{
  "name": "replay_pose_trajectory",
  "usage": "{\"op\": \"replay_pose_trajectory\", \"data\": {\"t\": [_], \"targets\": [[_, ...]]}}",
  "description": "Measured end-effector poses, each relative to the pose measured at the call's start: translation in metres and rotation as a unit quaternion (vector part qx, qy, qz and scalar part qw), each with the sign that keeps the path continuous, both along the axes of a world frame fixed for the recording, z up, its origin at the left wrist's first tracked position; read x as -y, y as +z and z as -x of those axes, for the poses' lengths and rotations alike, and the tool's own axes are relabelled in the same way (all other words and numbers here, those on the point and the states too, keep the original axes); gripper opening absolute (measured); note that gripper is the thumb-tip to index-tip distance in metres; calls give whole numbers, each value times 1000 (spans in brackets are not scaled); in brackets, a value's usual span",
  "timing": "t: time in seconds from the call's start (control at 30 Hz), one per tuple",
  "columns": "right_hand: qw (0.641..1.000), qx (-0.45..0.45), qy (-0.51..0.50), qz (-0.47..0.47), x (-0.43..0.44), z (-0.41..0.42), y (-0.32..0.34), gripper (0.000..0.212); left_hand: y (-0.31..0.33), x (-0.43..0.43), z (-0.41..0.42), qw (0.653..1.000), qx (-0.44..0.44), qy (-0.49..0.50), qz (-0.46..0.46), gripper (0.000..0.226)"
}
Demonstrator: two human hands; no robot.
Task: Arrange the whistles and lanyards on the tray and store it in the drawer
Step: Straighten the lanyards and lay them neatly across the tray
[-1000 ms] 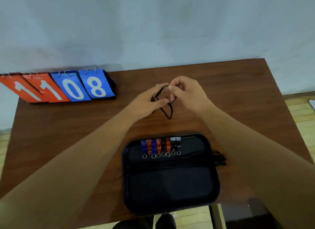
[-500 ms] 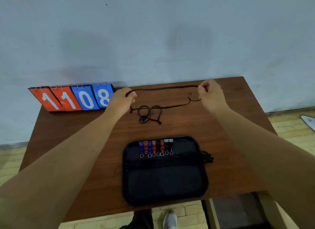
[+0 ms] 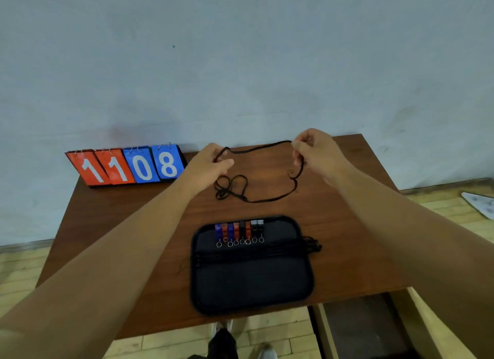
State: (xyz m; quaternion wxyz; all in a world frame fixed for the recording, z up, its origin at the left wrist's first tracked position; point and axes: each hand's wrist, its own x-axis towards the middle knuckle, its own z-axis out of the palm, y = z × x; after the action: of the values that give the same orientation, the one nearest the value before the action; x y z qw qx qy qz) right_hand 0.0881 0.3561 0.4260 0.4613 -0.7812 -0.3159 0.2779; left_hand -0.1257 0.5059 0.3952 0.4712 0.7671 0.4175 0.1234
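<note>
Fig. I see the lanyard (image 3: 256, 148) pinched at two points, left hand (image 3: 211, 159) and right hand (image 3: 312, 151) curled on it. Its span runs left–right, beyond the tray (image 3: 251, 286) (slack coils nearer the left hand).

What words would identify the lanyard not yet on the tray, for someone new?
Over the brown wooden table, beyond the black rectangular tray, a thin black cord lanyard hangs between the left hand and right hand. Unlike the cords lying across the tray, it is held up.
</note>
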Motion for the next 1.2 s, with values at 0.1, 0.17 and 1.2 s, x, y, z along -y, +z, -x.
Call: {"op": "replay_pose_trajectory", "data": {"t": [0.1,0.17,1.2], "targets": [[999,-9,47,-17,6,13,21,11,8,17,-1,999,-11,-28,-32,31],[997,-22,71,-34,8,23,35,13,15,31,-2,998,17,-45,-40,20],[916,-316,227,-97,-16,136,1,41,55,38,74,987,86,-3,-134,6]]}}
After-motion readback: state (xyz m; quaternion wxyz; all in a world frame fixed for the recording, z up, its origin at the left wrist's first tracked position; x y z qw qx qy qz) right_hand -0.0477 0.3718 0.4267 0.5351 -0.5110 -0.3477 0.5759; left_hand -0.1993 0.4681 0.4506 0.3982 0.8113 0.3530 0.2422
